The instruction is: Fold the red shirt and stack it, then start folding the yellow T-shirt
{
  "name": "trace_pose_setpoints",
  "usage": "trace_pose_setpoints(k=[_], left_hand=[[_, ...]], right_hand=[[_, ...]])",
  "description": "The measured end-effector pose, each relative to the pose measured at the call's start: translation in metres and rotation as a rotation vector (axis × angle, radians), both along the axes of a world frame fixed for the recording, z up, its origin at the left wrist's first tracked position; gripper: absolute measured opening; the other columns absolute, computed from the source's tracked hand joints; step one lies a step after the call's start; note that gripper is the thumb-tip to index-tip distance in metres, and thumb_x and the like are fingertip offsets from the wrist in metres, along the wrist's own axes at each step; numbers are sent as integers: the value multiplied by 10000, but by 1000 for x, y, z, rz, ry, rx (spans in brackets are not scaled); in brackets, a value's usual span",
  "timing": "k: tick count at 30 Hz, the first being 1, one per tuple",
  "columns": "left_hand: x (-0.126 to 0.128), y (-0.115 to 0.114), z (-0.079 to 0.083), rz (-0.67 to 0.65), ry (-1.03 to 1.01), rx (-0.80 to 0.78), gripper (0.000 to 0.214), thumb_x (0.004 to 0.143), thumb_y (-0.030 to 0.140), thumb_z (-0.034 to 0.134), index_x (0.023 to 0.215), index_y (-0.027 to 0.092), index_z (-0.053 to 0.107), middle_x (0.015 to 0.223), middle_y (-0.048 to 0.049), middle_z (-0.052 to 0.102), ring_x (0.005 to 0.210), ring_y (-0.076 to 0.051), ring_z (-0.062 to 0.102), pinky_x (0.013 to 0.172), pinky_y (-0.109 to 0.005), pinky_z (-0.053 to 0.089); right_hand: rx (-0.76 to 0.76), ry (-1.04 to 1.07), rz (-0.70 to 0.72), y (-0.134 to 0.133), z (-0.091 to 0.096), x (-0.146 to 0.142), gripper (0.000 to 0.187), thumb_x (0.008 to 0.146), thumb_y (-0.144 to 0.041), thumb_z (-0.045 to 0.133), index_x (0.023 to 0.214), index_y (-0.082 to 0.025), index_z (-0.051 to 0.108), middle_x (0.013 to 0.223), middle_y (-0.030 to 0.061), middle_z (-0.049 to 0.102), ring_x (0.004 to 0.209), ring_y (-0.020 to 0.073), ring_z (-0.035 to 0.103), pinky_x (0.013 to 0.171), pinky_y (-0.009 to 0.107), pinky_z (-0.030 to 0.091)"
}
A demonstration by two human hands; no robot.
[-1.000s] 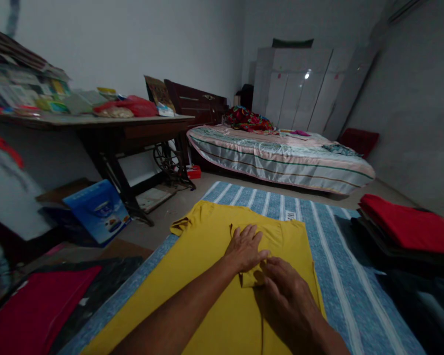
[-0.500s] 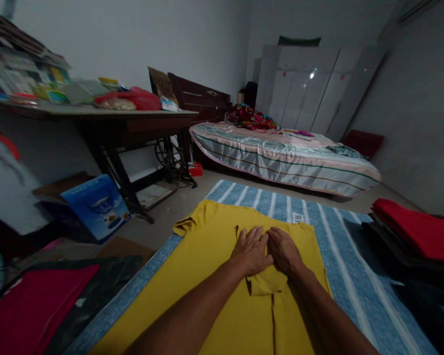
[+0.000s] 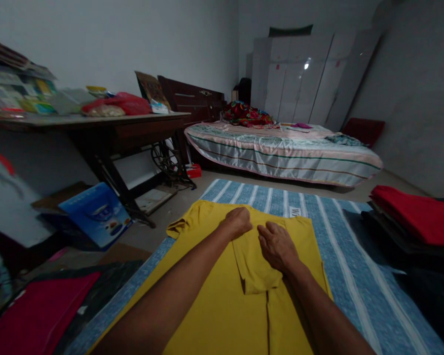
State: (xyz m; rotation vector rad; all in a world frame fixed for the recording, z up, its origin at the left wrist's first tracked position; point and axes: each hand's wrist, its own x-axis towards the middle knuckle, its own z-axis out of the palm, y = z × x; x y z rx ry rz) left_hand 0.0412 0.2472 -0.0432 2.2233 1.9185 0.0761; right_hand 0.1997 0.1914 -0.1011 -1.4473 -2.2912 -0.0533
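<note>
A yellow short-sleeved shirt [image 3: 210, 281] lies spread on a blue striped cloth, with one side folded inward and its sleeve lying over the body. My left hand [image 3: 238, 223] is closed in a fist at the upper edge of the folded part, pinching the shirt fabric. Beside it, my right hand [image 3: 278, 245] rests on the folded sleeve, fingers slightly bent and a little apart. The other sleeve [image 3: 183, 222] sticks out at the upper left.
The blue striped cloth [image 3: 350, 256] extends under the shirt. Folded clothes with a red one [image 3: 414, 212] on top are stacked at right. A magenta garment [image 3: 40, 310] lies at left. Beyond stand a blue box [image 3: 96, 214], a sewing-machine table [image 3: 129, 121] and a bed [image 3: 281, 153].
My left hand has gone from lying flat on the folded sleeve to a closed grip nearer the collar, up and left. My right hand has moved slightly away from it.
</note>
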Motion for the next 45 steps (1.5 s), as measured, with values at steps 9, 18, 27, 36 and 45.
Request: trace_pose_setpoints(k=[9, 18, 27, 36, 45], left_hand=[[9, -18, 14, -119, -36, 25, 157, 765, 182, 532, 855, 178, 661, 846, -44, 685, 821, -195, 630, 674, -255, 440], [29, -81, 4, -322, 56, 95, 225, 830, 88, 400, 958, 172, 565, 965, -84, 676, 918, -224, 635, 772, -310, 477], [22, -102, -14, -479, -115, 280, 144, 836, 137, 456, 917, 179, 567, 865, -56, 662, 819, -195, 625, 723, -287, 484], [-13, -29, -28, -529, -108, 329, 277, 867, 135, 427, 1042, 193, 634, 1121, -84, 654, 1124, -215, 553, 954, -354, 434], [-28, -23, -27, -562, -34, 19, 428, 954, 337, 334, 1352, 244, 461, 1491, -58, 379, 1385, -226, 297, 1107, -484, 220]], right_hand=[[-60, -49, -44, -3, 5, -1, 317, 943, -305, 381, 1213, -247, 538, 1212, 111, 524, 1099, 246, 462, 928, 369, 317], [-101, 84, -36, 2, -3, 2, 169, 883, -236, 427, 951, -175, 569, 1049, 109, 574, 989, 224, 498, 891, 327, 349], [-29, 302, -22, 8, -25, 8, 435, 812, -207, 432, 1223, -63, 437, 1020, 146, 583, 927, 234, 514, 839, 329, 381], [-100, 201, 5, 10, -12, 7, 197, 832, -165, 421, 936, -194, 586, 893, 70, 549, 864, 199, 498, 770, 282, 350], [-105, 204, -10, 6, -6, 6, 131, 857, -207, 429, 886, -180, 554, 904, 82, 556, 871, 201, 499, 781, 282, 342]])
